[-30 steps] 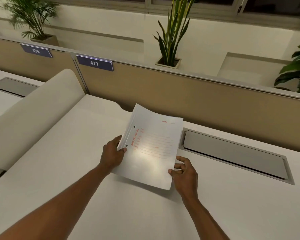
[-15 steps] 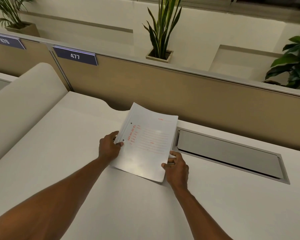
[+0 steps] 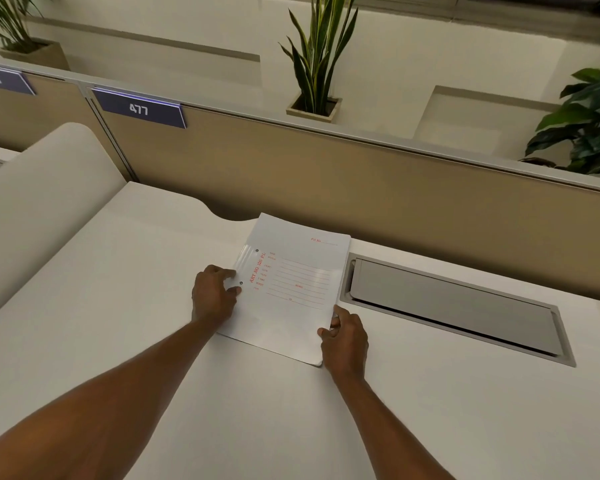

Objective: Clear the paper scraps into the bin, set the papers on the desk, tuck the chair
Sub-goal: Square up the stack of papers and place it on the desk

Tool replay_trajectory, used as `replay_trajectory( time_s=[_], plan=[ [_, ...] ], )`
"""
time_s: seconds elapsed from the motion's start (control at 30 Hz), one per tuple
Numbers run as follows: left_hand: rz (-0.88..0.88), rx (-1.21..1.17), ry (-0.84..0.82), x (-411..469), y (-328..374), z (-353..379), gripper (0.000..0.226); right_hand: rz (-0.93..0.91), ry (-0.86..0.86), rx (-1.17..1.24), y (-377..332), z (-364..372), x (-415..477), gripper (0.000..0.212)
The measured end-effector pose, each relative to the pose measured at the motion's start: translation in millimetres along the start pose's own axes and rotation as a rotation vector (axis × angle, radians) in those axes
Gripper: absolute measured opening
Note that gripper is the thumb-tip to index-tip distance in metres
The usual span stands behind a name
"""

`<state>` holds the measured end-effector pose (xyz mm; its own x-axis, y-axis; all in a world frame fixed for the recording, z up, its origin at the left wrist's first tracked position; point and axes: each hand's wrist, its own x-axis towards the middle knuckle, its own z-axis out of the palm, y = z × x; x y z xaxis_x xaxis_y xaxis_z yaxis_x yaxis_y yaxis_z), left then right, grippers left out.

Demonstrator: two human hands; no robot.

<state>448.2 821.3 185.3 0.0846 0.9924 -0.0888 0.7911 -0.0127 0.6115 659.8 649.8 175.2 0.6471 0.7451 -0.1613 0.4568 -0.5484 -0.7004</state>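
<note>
A white stack of papers (image 3: 291, 292) with red printed lines lies flat on the white desk (image 3: 125, 306), close to the back partition. My left hand (image 3: 213, 296) grips its left edge by the two punched holes. My right hand (image 3: 343, 337) pinches the stack's near right corner. No paper scraps, bin or chair are in view.
A grey cable hatch (image 3: 454, 306) is set into the desk right of the papers. A tan partition (image 3: 361, 188) with a "477" label (image 3: 139, 108) runs along the back, with potted plants (image 3: 314, 64) behind it. A white curved divider (image 3: 39, 202) rises at the left.
Both hands have lowered the stack of papers from a raised, tilted hold until it lies flat on the desk. The view has shifted slightly.
</note>
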Motion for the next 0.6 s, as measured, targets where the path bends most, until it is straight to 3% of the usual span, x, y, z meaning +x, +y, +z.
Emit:
replay_trajectory(
  time_s=[0.37,0.6],
  plan=[
    [0.012,0.097,-0.018,2.7,12.6,1.3,0.036,0.038,-0.026,-0.08,-5.2,0.9,1.5,0.047],
    [-0.004,0.111,0.004,-18.8,13.2,-7.3,0.055,0.008,-0.033,-0.035,-0.4,-4.3,-10.9,0.049]
  ],
)
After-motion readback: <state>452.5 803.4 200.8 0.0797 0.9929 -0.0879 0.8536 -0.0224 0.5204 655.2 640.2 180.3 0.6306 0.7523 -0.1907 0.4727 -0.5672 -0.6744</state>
